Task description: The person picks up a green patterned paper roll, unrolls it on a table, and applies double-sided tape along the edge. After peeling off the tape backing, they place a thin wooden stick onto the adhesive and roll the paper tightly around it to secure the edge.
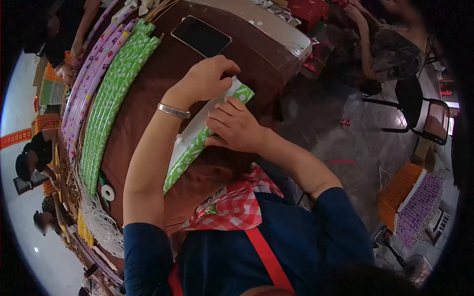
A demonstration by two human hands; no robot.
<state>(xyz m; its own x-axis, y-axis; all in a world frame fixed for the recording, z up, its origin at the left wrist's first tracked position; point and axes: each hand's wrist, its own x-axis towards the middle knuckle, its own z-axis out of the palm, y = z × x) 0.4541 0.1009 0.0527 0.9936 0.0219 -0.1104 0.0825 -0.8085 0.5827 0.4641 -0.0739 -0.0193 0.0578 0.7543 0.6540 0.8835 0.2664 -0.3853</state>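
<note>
A strip of green-and-white patterned paper (186, 160) lies diagonally on the brown cloth, its white inner side showing along a folded edge. My left hand (210, 76), with a silver bracelet on the wrist, is closed at the paper's upper end, the fingers curled and the fingertips partly hidden. Lower down, my right hand (234, 126) has its bent fingers pressed together on the green edge of the same paper. Left of my left forearm lie several green patterned rolls (111, 103).
Beyond my hands is a black phone (201, 37). Purple patterned rolls (89, 93) lie at the far left, near a white tape roll (108, 192) and clear plastic strips (96, 222). Other people's hands (65, 73) show at the left edge. A chair (410, 106) stands at the right.
</note>
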